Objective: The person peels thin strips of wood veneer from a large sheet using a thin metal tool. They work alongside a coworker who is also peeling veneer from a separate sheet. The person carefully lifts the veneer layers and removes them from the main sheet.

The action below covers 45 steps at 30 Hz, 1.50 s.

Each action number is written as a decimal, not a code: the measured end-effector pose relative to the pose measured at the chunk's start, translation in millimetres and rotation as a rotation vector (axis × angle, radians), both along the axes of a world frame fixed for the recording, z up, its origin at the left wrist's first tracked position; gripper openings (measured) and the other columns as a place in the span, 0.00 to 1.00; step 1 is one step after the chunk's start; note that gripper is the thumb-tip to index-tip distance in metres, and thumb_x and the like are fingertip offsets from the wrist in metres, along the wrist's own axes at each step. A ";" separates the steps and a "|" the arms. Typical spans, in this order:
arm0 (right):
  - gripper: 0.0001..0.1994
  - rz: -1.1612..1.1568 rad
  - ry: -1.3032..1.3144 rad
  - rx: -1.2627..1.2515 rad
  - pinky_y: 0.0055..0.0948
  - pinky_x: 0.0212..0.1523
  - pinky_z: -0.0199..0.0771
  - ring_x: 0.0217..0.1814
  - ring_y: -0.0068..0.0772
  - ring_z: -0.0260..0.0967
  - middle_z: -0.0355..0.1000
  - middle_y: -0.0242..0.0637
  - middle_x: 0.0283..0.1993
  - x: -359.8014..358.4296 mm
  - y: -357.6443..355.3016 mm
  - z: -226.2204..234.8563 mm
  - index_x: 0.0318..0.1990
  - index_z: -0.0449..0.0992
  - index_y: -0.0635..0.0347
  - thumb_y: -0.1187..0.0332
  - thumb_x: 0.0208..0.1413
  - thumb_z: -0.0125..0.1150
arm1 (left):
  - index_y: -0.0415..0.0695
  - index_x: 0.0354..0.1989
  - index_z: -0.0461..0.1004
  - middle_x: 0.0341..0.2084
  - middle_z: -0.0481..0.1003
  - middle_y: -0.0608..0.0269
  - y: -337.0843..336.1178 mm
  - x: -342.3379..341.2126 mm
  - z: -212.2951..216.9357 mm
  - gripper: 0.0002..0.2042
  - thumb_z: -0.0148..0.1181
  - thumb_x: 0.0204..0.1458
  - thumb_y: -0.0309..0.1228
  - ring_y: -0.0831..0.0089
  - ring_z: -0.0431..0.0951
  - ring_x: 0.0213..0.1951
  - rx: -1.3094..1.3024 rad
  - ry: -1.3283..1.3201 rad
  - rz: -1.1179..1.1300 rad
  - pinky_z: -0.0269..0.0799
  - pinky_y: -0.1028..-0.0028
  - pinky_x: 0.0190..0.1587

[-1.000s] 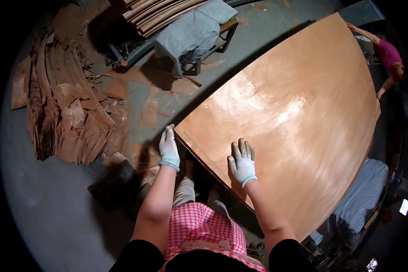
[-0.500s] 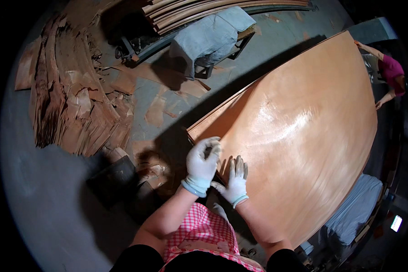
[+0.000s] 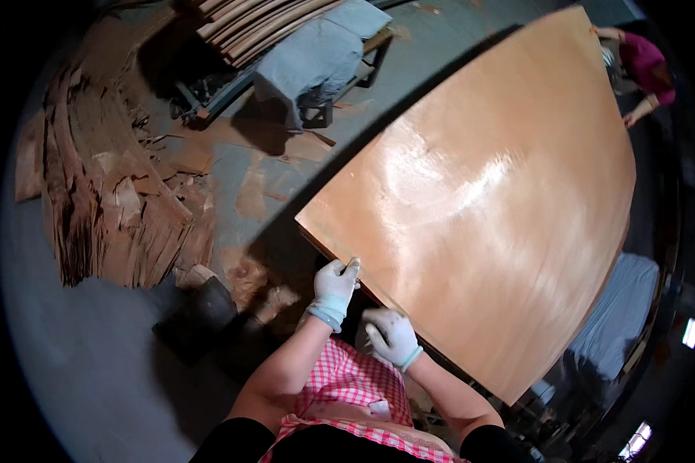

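Note:
A broad, glossy light-brown wood veneer sheet (image 3: 471,224) lies flat in front of me, its near edge running diagonally past my hands. My left hand (image 3: 335,285), in a white glove with a pale blue cuff, is closed at this edge, thumb and fingers on the sheet's rim. Just right of it, my right hand (image 3: 391,338), gloved the same way, is curled in and slightly blurred beside the same edge. Whether its fingers hold anything is hidden. At the far right end, a co-worker (image 3: 647,69) in a magenta top has both hands at the sheet's edge.
Torn veneer scraps (image 3: 108,208) form a heap on the floor at left. A grey cover (image 3: 313,58) drapes over a low stand at the back, near stacked curved strips (image 3: 262,27). A dark box (image 3: 197,316) stands left of me. Grey cloth (image 3: 618,309) hangs at right.
The sheet's lifted near-left corner has come down and lies flat. My left hand has moved down to the edge. My right hand has left the surface, curling from spread fingers.

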State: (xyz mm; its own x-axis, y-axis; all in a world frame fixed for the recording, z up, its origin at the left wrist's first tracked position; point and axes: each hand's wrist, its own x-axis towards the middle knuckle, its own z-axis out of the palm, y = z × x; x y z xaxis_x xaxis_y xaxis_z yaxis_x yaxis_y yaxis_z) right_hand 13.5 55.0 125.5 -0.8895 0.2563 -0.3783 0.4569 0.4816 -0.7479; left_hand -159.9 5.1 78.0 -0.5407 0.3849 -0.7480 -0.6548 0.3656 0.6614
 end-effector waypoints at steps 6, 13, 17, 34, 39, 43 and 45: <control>0.39 -1.389 0.232 -1.344 0.34 0.61 0.67 0.61 0.37 0.67 0.71 0.42 0.52 116.3 -68.6 -1.4 0.63 0.63 0.62 0.35 0.57 0.48 | 0.45 0.19 0.66 0.15 0.69 0.70 13.8 13.0 69.2 0.16 0.64 0.57 0.31 0.83 0.68 0.16 0.099 0.067 0.020 0.65 0.81 0.18; 0.23 -2.252 0.923 -1.206 0.41 0.59 0.72 0.61 0.39 0.69 0.72 0.38 0.58 216.7 -53.5 -41.7 0.54 0.72 0.56 0.48 0.66 0.45 | 0.43 0.36 0.73 0.19 0.67 0.72 -13.8 -21.9 -1.4 0.08 0.60 0.59 0.35 0.83 0.61 0.11 -0.108 -0.119 0.022 0.51 0.80 0.12; 0.14 -2.399 0.579 -1.098 0.32 0.41 0.81 0.45 0.34 0.76 0.76 0.33 0.47 235.5 -56.8 -88.7 0.49 0.73 0.52 0.56 0.65 0.51 | 0.39 0.50 0.74 0.28 0.76 0.65 -8.6 -20.8 -40.9 0.16 0.62 0.57 0.35 0.75 0.71 0.13 -0.279 0.031 -0.038 0.56 0.78 0.12; 0.15 -2.306 0.354 -0.888 0.28 0.24 0.68 0.24 0.30 0.64 0.68 0.29 0.27 242.8 -46.3 -88.4 0.38 0.71 0.50 0.50 0.66 0.48 | 0.33 0.42 0.74 0.26 0.78 0.58 -2.9 -15.0 -43.1 0.17 0.62 0.57 0.38 0.71 0.75 0.16 -0.294 -0.052 -0.075 0.71 0.74 0.17; 0.23 -2.246 0.123 -1.062 0.30 0.19 0.55 0.21 0.32 0.57 0.57 0.30 0.21 223.6 -46.4 -52.9 0.28 0.64 0.51 0.42 0.64 0.45 | 0.36 0.30 0.76 0.21 0.77 0.57 -7.2 -44.0 -21.2 0.24 0.61 0.55 0.50 0.70 0.74 0.14 -0.457 -0.182 -0.298 0.71 0.71 0.17; 0.24 -2.000 -0.025 -1.207 0.30 0.20 0.54 0.21 0.30 0.53 0.54 0.29 0.19 198.5 -62.3 -46.4 0.25 0.61 0.50 0.41 0.63 0.46 | 0.29 0.45 0.73 0.37 0.78 0.47 -44.5 -81.7 -54.8 0.32 0.60 0.54 0.55 0.61 0.80 0.38 -0.322 0.425 -0.006 0.77 0.68 0.43; 0.17 -1.875 0.139 -1.129 0.28 0.22 0.58 0.22 0.26 0.57 0.58 0.27 0.21 150.3 -42.5 -32.4 0.31 0.68 0.52 0.49 0.63 0.53 | 0.28 0.59 0.62 0.56 0.69 0.38 -50.6 -103.1 -81.8 0.39 0.61 0.54 0.54 0.53 0.70 0.58 -0.312 0.587 0.004 0.65 0.63 0.60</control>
